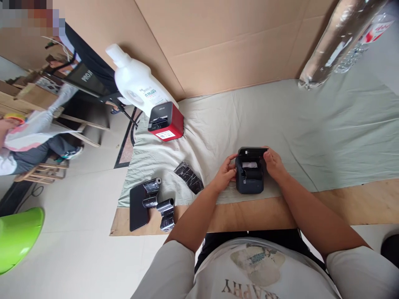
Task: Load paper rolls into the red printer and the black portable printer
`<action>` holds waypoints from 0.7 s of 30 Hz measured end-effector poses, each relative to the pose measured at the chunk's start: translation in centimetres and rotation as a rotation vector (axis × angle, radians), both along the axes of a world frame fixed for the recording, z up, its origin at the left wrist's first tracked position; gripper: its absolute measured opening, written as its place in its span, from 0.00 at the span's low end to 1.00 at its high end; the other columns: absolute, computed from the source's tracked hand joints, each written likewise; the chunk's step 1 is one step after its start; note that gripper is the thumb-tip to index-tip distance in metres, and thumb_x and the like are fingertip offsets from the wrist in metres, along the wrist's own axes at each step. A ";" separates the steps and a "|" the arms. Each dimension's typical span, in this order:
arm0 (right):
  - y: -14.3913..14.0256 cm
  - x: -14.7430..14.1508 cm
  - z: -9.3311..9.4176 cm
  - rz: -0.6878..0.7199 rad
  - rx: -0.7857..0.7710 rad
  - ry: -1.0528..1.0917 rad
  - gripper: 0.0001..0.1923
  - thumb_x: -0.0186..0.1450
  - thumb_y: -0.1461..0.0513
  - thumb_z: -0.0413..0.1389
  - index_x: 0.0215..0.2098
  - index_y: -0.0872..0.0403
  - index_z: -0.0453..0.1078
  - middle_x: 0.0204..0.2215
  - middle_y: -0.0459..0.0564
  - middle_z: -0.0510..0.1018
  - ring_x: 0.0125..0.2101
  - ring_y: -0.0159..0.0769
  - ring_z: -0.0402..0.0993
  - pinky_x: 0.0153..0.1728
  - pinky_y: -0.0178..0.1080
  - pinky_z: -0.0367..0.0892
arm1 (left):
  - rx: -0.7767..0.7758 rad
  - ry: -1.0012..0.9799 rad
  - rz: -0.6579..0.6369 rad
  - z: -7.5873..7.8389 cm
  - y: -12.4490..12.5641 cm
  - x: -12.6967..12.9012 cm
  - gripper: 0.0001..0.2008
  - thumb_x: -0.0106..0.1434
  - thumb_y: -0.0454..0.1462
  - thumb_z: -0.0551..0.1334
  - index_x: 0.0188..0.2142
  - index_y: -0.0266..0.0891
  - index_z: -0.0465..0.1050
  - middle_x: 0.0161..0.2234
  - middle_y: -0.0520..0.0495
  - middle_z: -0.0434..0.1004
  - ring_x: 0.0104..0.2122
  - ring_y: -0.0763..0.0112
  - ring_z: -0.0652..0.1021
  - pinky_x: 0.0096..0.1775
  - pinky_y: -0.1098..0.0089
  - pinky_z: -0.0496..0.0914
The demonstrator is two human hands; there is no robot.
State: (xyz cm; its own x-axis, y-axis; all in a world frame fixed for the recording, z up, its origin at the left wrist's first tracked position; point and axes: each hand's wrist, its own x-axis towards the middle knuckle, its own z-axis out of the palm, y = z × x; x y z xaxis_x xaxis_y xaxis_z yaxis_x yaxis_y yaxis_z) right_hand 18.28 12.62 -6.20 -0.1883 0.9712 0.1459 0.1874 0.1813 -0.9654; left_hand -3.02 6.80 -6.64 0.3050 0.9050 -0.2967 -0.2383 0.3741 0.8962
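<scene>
A small dark grey label printer (249, 179) sits on the pale green cloth (311, 124) near the table's front edge, its lid tipped open at the far side and a white paper roll showing inside. My left hand (225, 173) grips the printer's left side. My right hand (272, 162) holds the right side, with its fingers on the open lid.
A red and black printer (166, 121) and a white jug (134, 81) stand at the far left. A black phone (138, 206), several black-wrapped rolls (160, 203) and a torn black wrapper (188, 177) lie front left. Cardboard walls the back. Another person sits at far left.
</scene>
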 end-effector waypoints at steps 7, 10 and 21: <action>0.0 -0.6 -0.1 -0.166 0.014 -0.248 0.35 0.63 0.30 0.34 0.23 0.49 0.54 0.19 0.44 0.59 0.23 0.34 0.58 0.26 0.39 0.56 | 0.129 0.307 0.024 0.3 -0.6 0.8 0.26 0.63 0.42 0.59 0.60 0.40 0.63 0.34 0.49 0.74 0.29 0.71 0.73 0.31 0.70 0.71; 0.0 -0.8 0.2 -0.164 0.019 -0.299 0.35 0.63 0.31 0.34 0.23 0.50 0.55 0.19 0.44 0.61 0.23 0.34 0.59 0.26 0.38 0.55 | 0.286 0.582 0.115 0.5 -0.6 0.9 0.21 0.67 0.42 0.55 0.57 0.38 0.69 0.38 0.45 0.75 0.35 0.66 0.75 0.40 0.63 0.73; 0.2 -1.1 -0.2 -0.120 0.063 -0.467 0.39 0.63 0.30 0.31 0.27 0.50 0.65 0.25 0.51 0.74 0.29 0.40 0.68 0.30 0.39 0.58 | 0.573 0.928 0.302 1.9 -1.3 1.0 0.16 0.68 0.42 0.56 0.51 0.37 0.69 0.43 0.42 0.73 0.40 0.65 0.75 0.46 0.61 0.71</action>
State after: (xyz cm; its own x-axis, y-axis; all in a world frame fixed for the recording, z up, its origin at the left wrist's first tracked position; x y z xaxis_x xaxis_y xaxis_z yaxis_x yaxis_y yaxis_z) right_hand 17.17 12.83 -6.41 -0.1348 0.9820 0.1321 0.6216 0.1876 -0.7606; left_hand -2.04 5.55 -4.71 -0.0708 0.9797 0.1873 0.5971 -0.1088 0.7948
